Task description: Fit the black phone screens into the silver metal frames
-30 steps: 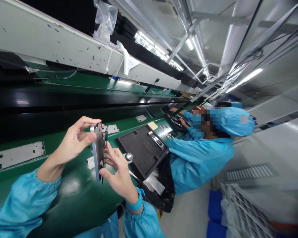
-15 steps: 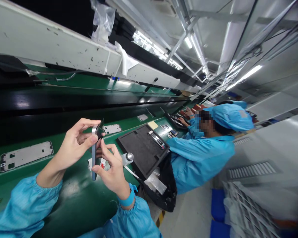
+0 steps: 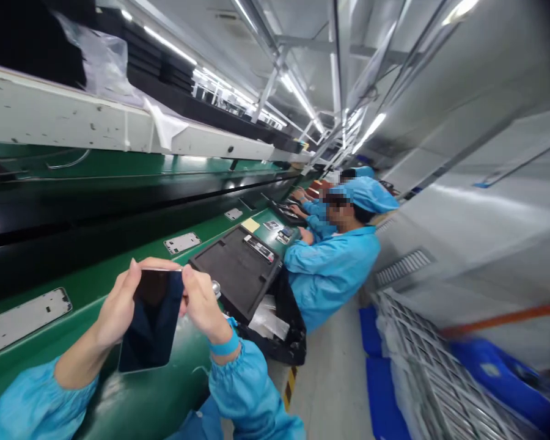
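A smartphone (image 3: 151, 324) with a dark, glossy front faces me, held up over the green bench (image 3: 190, 373). My left hand (image 3: 119, 305) grips its upper left edge, thumb along the side. At the upper right corner, my right hand (image 3: 204, 302) pinches the phone between thumb and fingers. The phone's back and the fingers behind it are hidden. Just beyond my right hand is a round metal cap (image 3: 216, 287). Pale phone frames lie past my hands, one at the left (image 3: 25, 321) and a smaller-looking one (image 3: 182, 242) farther off.
A black foam tray (image 3: 233, 269) holding a phone part (image 3: 259, 249) stands to the right, above a black bag (image 3: 293, 330) with clear plastic inside. A co-worker in blue (image 3: 334, 263) sits beyond it. Blue bins (image 3: 385, 397) and a metal rack (image 3: 433, 373) stand at the right.
The phone was edge-on with a thin dark piece at its top; now its dark face is turned toward me. Both hands have moved lower and hold its sides. The view has swung right.
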### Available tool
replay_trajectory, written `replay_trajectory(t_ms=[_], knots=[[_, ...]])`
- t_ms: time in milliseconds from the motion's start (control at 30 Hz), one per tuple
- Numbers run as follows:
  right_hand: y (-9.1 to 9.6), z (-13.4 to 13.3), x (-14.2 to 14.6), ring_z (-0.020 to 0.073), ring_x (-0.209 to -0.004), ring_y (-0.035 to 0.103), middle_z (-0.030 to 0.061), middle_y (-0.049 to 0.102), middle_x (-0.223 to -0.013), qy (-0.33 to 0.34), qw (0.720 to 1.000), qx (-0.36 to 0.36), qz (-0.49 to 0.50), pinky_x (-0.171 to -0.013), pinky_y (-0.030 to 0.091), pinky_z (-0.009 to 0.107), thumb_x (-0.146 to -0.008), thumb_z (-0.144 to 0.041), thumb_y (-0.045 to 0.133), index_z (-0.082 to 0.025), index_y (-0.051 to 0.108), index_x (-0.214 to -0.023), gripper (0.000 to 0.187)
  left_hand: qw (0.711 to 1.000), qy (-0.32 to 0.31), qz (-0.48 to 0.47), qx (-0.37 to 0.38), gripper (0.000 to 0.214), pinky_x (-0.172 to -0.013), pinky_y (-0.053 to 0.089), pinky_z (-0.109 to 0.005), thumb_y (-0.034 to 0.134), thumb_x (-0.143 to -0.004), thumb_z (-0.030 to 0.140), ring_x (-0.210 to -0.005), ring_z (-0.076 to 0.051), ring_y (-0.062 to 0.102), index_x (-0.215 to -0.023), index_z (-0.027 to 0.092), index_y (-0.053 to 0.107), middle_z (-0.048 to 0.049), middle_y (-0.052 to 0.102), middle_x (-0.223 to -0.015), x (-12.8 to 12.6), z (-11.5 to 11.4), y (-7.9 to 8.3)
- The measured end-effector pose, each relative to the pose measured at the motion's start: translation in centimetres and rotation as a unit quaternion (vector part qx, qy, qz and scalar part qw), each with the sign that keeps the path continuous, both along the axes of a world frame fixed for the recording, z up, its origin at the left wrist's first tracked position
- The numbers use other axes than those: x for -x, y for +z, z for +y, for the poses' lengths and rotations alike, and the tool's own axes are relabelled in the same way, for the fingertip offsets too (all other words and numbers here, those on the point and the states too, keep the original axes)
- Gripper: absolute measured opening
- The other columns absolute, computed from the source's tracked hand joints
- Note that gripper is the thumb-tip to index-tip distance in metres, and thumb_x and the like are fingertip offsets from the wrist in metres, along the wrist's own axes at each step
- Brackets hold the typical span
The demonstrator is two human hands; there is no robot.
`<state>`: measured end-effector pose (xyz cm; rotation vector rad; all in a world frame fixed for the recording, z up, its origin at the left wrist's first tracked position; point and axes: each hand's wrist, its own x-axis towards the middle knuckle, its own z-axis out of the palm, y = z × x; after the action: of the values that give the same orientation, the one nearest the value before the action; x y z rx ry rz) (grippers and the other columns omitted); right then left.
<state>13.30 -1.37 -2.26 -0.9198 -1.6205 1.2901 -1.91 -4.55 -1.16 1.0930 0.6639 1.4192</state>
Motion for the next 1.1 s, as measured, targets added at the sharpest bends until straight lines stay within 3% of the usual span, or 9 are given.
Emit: replay_trajectory(t_ms=[167,333,433,500,567,667,833,1033,1100], knots=[[1.8,-2.0,-0.9,0.01,-0.037,0.043,-0.0066,0.037,-0.041,0.006,1.0,-0.022,0.01,-0.037,0.027,0.023,-0.088,-0.091,0.047,-0.024,0.044,-0.059,0.073,0.991,0.084,0.103,-0.032,0.051,-0.079,0.063,-0.033,0.057,-0.099,0.067,-0.087,-0.027,0.078,-0.111,0.023,0.08,-0.0075,0.082,-0.095,-0.9,-1.7,0.1],[2.2,-0.7,-0.2,0.0079,-0.053,0.031,-0.0066,0.03,-0.055,-0.039,0.995,-0.077,0.047,-0.048,0.028,0.024,-0.085,-0.082,0.064,-0.023,0.037,-0.055,0.071,0.955,0.219,0.188,-0.075,0.058,-0.099,0.057,-0.032,0.058,-0.095,0.074,-0.107,-0.029,0.075,-0.094,0.02,0.08,-0.0109,0.081,-0.106,-1.8,-0.8,-0.5],[0.7,-0.5,-0.4,0.0148,-0.071,0.054,-0.0018,0.051,-0.066,-0.01,0.996,-0.092,0.017,-0.066,0.049,0.026,-0.091,-0.084,0.053,-0.021,0.059,-0.074,0.066,0.964,0.239,0.111,-0.034,0.059,-0.09,0.063,-0.038,0.06,-0.092,0.076,-0.096,-0.03,0.077,-0.097,0.019,0.075,-0.0125,0.08,-0.102,-1.4,0.5,-0.3],[-0.6,-1.2,-1.1,0.0179,-0.08,0.062,0.0024,0.062,-0.076,0.067,0.994,-0.083,-0.037,-0.075,0.055,0.03,-0.097,-0.084,0.041,-0.021,0.064,-0.084,0.068,0.975,0.223,0.004,0.02,0.055,-0.072,0.066,-0.042,0.056,-0.097,0.072,-0.078,-0.029,0.078,-0.107,0.02,0.069,-0.0122,0.08,-0.095,-0.7,1.1,0.3],[-1.8,-1.9,-1.9,0.0184,-0.072,0.063,0.0047,0.066,-0.074,0.154,0.984,-0.043,-0.082,-0.071,0.056,0.032,-0.098,-0.085,0.032,-0.022,0.063,-0.079,0.073,0.972,0.21,-0.085,0.06,0.049,-0.059,0.066,-0.042,0.046,-0.104,0.065,-0.065,-0.028,0.076,-0.112,0.02,0.063,-0.0122,0.08,-0.089,0.1,1.4,1.0],[-3.2,-2.0,-2.7,0.0157,-0.056,0.058,0.0042,0.062,-0.062,0.229,0.968,0.009,-0.1,-0.059,0.052,0.03,-0.095,-0.089,0.029,-0.021,0.06,-0.068,0.08,0.961,0.218,-0.146,0.084,0.05,-0.057,0.066,-0.041,0.031,-0.11,0.06,-0.062,-0.027,0.077,-0.111,0.019,0.06,-0.0139,0.079,-0.085,0.7,1.4,1.6],[-4.6,-0.6,-2.0,0.0088,-0.041,0.042,-0.0013,0.048,-0.046,0.234,0.965,0.034,-0.111,-0.045,0.038,0.024,-0.087,-0.094,0.044,-0.02,0.055,-0.054,0.082,0.957,0.234,-0.164,0.042,0.05,-0.056,0.066,-0.039,0.04,-0.107,0.064,-0.064,-0.027,0.077,-0.112,0.019,0.061,-0.0138,0.08,-0.088,0.1,1.2,1.0],[-6.2,-0.2,0.3,0.0084,-0.041,0.044,-0.002,0.049,-0.044,0.162,0.983,0.078,-0.028,-0.045,0.038,0.025,-0.072,-0.093,0.066,-0.02,0.052,-0.049,0.077,0.945,0.29,-0.148,-0.012,0.051,-0.057,0.066,-0.037,0.056,-0.1,0.068,-0.064,-0.025,0.077,-0.108,0.018,0.065,-0.0112,0.08,-0.087,0.1,2.3,0.3],[-6.4,0.1,0.8,0.0088,-0.041,0.047,-0.0011,0.054,-0.047,0.185,0.977,0.103,-0.004,-0.044,0.039,0.024,-0.071,-0.092,0.067,-0.019,0.058,-0.055,0.075,0.933,0.329,-0.143,-0.02,0.056,-0.056,0.066,-0.036,0.058,-0.097,0.072,-0.061,-0.024,0.076,-0.105,0.017,0.065,-0.0092,0.08,-0.083,0.0,2.9,0.3]])
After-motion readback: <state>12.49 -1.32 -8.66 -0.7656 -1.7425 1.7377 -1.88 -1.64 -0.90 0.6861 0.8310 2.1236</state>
